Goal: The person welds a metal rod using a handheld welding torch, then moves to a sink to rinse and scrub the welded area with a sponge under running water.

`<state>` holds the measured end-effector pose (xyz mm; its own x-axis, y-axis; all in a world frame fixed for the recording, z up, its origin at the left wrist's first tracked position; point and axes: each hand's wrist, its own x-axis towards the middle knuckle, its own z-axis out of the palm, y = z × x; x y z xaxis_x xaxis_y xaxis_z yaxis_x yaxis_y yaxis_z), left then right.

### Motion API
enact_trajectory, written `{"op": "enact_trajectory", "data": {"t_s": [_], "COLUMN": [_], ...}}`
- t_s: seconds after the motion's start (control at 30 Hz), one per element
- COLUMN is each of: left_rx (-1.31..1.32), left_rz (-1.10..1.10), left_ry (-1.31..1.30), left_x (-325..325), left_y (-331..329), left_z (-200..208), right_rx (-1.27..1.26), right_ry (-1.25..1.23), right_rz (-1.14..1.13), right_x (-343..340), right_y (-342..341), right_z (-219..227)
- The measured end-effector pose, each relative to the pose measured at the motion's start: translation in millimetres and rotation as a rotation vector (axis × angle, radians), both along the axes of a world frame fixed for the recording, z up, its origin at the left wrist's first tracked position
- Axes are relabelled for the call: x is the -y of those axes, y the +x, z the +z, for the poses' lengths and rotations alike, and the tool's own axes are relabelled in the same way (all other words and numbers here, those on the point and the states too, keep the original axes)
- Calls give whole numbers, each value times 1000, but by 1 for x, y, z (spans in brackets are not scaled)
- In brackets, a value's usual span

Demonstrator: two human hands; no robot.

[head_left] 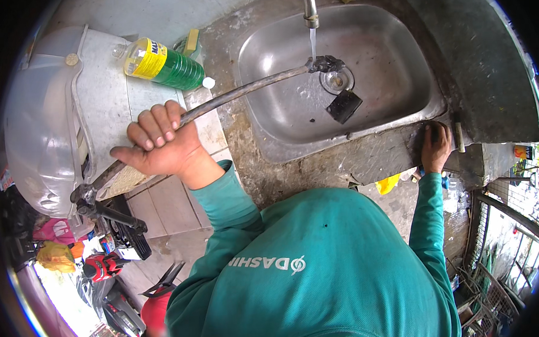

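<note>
My left hand is closed round a long, slightly curved metal tube with black fittings at both ends. The tube slants over the sink rim. Its far fitting is under the thin stream from the faucet, above the drain of the steel sink. The near end carries a black crosspiece, left of my forearm. Below the drain lies a dark flat block. My right hand rests on the counter's front edge with its fingers slightly bent and apart, holding nothing.
A bottle of green liquid lies on its side left of the sink, beside a yellow sponge. A clear plastic cover bulges at far left. Red tools and bags crowd the floor there. Wire mesh stands at right.
</note>
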<state>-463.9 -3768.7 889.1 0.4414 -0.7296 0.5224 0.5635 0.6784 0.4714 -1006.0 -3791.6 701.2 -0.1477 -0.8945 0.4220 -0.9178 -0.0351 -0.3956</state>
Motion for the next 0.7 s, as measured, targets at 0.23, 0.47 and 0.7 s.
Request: {"op": "enact_trajectory", "data": {"t_s": [0.23, 0.47, 0.7], "left_rx": [57, 124, 117], "left_rz": [31, 28, 35], "left_ry": [3, 11, 51], "left_x": [37, 55, 64], "left_y": [-39, -57, -62], "left_z": [-14, -23, -30], "right_rx": [-11, -34, -7], "right_ry": [7, -14, -1], "right_rz": [5, 10, 9], "right_x": [-1, -1, -1], "right_y": [1, -1, 2], "right_z": [2, 1, 5]}}
